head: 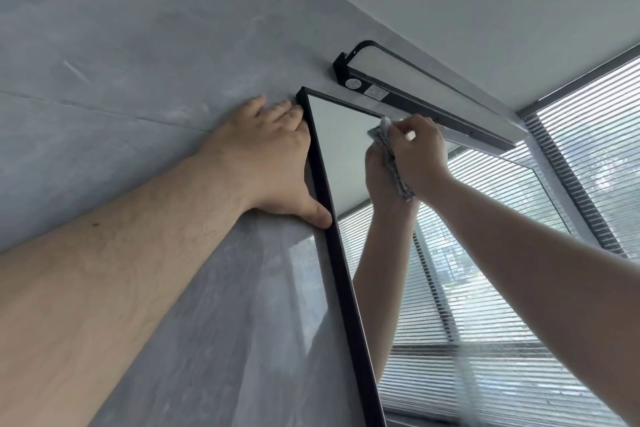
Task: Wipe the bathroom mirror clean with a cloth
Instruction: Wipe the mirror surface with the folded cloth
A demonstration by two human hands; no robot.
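Risk: our right hand [420, 153], fingers curled round the grey cloth [389, 153], presses it to the mirror [346, 156] at the top edge, just under the black lamp [433, 94]. We judge the knuckles could knock the lamp, and the bunched cloth may streak the glass or miss the corner.

Our left hand [270, 156] lies flat on the wall [121, 63], fingers straight and close together, thumb spread out to touch the black frame [341, 271]. Leaning hard there might shift the mirror.

Surface: smooth glass, reflecting the hand and the blinds [595, 122].

Room: grey marbled wall, white ceiling, window at far right.
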